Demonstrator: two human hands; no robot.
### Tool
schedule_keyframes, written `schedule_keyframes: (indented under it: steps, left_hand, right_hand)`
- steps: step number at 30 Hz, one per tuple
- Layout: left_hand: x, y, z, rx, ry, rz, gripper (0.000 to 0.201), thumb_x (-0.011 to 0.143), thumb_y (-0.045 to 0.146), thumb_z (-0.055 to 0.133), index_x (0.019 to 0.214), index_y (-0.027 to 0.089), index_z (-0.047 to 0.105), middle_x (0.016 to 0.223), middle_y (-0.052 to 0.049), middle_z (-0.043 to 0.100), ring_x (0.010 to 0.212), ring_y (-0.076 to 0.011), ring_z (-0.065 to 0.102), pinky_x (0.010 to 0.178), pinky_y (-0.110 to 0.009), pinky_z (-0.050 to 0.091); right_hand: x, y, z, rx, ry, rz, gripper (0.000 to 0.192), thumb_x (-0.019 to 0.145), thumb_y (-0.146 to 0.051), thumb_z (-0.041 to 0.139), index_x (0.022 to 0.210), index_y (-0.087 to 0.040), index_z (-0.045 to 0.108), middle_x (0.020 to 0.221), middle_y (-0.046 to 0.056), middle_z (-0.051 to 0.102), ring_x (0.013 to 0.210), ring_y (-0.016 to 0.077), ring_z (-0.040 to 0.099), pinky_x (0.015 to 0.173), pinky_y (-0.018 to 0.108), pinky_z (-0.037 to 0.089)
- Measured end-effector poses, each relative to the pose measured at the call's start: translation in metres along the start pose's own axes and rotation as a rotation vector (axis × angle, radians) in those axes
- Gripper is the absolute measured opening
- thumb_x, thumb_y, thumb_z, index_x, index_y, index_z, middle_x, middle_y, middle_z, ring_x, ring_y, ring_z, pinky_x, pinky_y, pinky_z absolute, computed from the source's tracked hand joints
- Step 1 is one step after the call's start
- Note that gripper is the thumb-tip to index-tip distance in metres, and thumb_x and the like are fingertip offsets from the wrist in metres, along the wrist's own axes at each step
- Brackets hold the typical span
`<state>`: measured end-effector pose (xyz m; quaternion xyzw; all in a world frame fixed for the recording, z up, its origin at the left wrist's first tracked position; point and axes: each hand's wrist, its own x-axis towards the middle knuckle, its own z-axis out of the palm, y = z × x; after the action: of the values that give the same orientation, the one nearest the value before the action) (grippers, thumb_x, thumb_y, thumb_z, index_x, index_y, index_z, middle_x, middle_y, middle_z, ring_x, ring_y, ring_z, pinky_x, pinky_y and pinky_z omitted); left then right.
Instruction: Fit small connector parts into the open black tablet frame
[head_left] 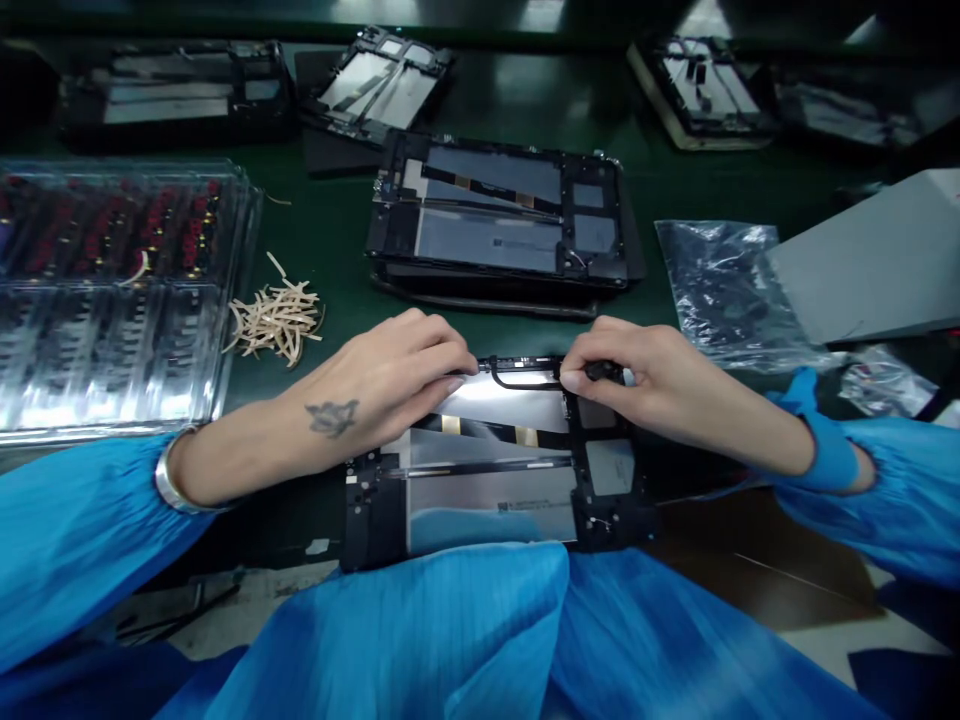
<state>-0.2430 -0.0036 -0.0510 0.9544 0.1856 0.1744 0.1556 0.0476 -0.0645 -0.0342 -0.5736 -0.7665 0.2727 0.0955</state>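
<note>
Blue sleeves (420, 640) fill the bottom of the frame. Above them, at lower centre, an open tablet frame (487, 480) lies on the green table (330, 230). At its top edge the left hand (390, 385) and right hand (652, 385) each pinch one end of a thin black cable (521, 378), fingers closed on it.

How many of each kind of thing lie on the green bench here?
Opened tablet frames: 5, one under the left hand and right hand at, four beyond, nearest
Clear blister tray stacks: 1
Heaps of tan strips: 1
Clear plastic bags: 2
Grey slabs: 1
Total: 10
</note>
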Motion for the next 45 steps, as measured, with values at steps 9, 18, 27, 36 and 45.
schedule_keyframes:
  steps: [9,18,27,36,45]
  left_hand:
    - [-0.004,-0.011,0.018,-0.05,-0.114,0.058,0.026,0.104,0.025,0.046,0.128,0.024,0.057,0.146,-0.009,0.056,0.126,-0.0204,0.061,0.098,-0.03,0.052]
    - [-0.005,-0.003,0.014,0.077,-0.199,0.088,0.028,0.106,0.022,0.039,0.128,0.022,0.055,0.158,-0.006,0.046,0.131,-0.0229,0.055,0.097,-0.035,0.053]
    - [-0.003,-0.005,0.013,0.182,-0.168,0.191,0.028,0.107,0.023,0.038,0.127,0.016,0.057,0.156,-0.011,0.049,0.133,-0.0256,0.057,0.097,-0.037,0.057]
    - [-0.004,-0.004,0.016,0.414,-0.065,0.326,0.038,0.109,0.02,0.029,0.135,0.014,0.057,0.147,-0.015,0.058,0.135,-0.0249,0.058,0.117,-0.043,0.046]
    - [0.003,-0.003,0.012,0.492,-0.038,0.425,0.039,0.108,0.021,0.033,0.133,0.007,0.059,0.139,-0.018,0.064,0.126,-0.0278,0.065,0.108,-0.043,0.054]
  right_hand:
    - [0.004,-0.002,-0.001,-0.072,-0.035,0.026,0.019,0.09,-0.032,0.056,0.089,-0.022,0.072,0.088,0.007,0.063,0.072,0.0196,0.055,0.063,0.033,0.038]
    - [0.005,-0.004,-0.001,-0.121,-0.025,0.024,0.019,0.089,-0.031,0.057,0.087,-0.022,0.073,0.084,0.007,0.063,0.067,0.0176,0.052,0.059,0.031,0.035]
    - [0.005,-0.003,-0.001,-0.104,-0.034,0.045,0.02,0.089,-0.032,0.056,0.087,-0.022,0.073,0.085,0.007,0.063,0.069,0.0188,0.055,0.061,0.032,0.037]
    - [0.002,-0.004,-0.003,-0.014,0.059,0.02,0.023,0.093,-0.038,0.059,0.083,-0.02,0.07,0.079,0.004,0.062,0.07,0.0175,0.057,0.064,0.031,0.038]
    - [0.002,-0.009,0.004,-0.172,0.02,0.007,0.011,0.09,-0.021,0.061,0.082,-0.016,0.068,0.079,0.006,0.06,0.075,0.0174,0.055,0.062,0.029,0.034]
